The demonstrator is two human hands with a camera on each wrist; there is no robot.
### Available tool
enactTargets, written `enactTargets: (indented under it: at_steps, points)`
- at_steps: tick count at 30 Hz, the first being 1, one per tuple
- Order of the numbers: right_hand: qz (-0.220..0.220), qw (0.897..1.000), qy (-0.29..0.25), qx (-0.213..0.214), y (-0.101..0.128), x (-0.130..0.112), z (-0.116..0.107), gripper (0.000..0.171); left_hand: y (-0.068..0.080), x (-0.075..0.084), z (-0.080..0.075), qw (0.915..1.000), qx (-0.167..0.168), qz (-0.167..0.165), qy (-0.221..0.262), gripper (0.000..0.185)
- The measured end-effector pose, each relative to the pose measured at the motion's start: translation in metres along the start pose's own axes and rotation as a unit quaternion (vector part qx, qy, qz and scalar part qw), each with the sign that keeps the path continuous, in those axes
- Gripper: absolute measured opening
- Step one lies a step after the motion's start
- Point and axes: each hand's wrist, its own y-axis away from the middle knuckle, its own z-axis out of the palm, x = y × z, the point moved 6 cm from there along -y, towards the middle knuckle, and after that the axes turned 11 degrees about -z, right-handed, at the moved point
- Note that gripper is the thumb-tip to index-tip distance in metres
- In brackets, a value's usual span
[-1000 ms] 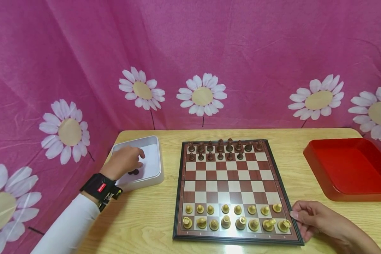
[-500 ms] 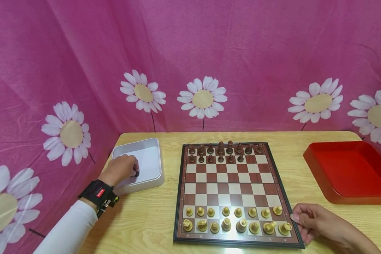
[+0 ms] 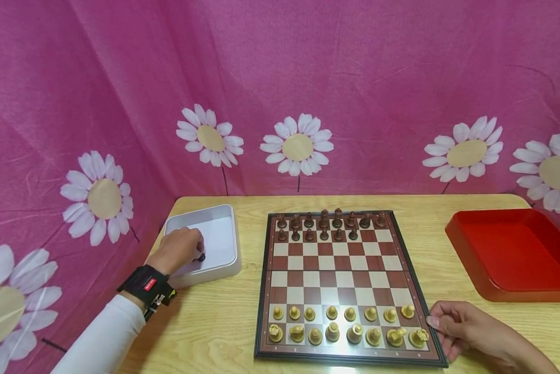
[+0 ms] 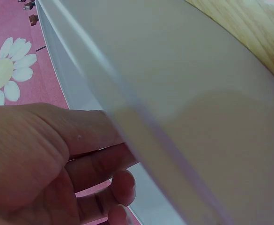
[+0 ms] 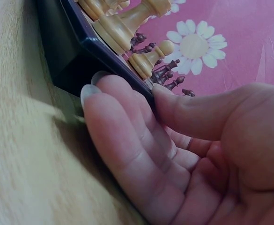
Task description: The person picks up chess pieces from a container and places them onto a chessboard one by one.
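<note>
In the head view my left hand (image 3: 179,249) reaches into the white tray (image 3: 236,254), its fingers curled down at a small dark chess piece (image 3: 201,257). The tray wall (image 4: 174,93) hides those fingertips in the left wrist view. My right hand (image 3: 471,330) grips the near right edge of the chessboard (image 3: 336,278), thumb on the rim and fingers curled against its side. Dark brown chess pieces (image 3: 324,235) stand in two rows at the far side, with two squares bare at the right of the front row. Pale yellow pieces (image 3: 332,331) fill two near rows.
A red tray (image 3: 476,270) stands at the right of the wooden table (image 3: 205,322). Pink cloth (image 3: 378,78) with white daisies hangs behind and to the left. A black wrist strap (image 3: 144,285) is on my left wrist.
My left hand has lowered into the white tray and its fingers have closed at the dark piece. The right hand stays at the board's edge. The head view has tilted up slightly.
</note>
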Motion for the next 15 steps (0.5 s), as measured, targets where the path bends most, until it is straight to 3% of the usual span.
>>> enactTargets:
  at_steps: [9,15]
  points:
    - [-0.003,1.000,0.001,0.001,0.0014,0.0013,0.0000,0.018,-0.0022,0.0034,0.0023,1.0000,0.001,-0.006,0.000,0.010]
    - [-0.005,1.000,0.000,0.002,0.0025,0.0017,-0.0006,0.018,-0.0049,0.0077,-0.0063,0.9996,0.028,-0.006,0.003,0.008]
